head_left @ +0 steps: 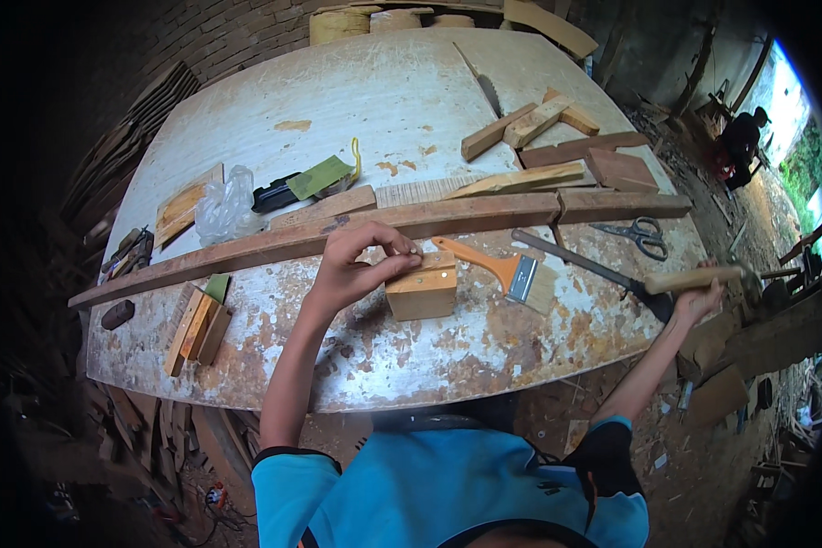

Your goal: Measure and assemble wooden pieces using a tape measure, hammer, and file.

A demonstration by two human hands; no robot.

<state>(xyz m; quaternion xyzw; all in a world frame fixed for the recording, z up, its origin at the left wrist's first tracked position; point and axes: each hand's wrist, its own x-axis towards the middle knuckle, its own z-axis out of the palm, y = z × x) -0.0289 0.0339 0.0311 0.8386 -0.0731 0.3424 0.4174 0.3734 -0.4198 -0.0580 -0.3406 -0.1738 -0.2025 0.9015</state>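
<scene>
A: Where is the left hand?

B: On the wooden block; its fingers are curled and pinched together at the block's top edge; whether a small thing sits between the fingertips, I cannot tell.

A: And the right hand?

B: Raised off to the right, past the edge of the worktable; fingers wrapped tight round the wooden handle of a hammer.

A: What lies near the pinching fingers?

B: An orange-handled paintbrush just right of them; a long wooden strip just beyond them; scissors farther right.
</scene>
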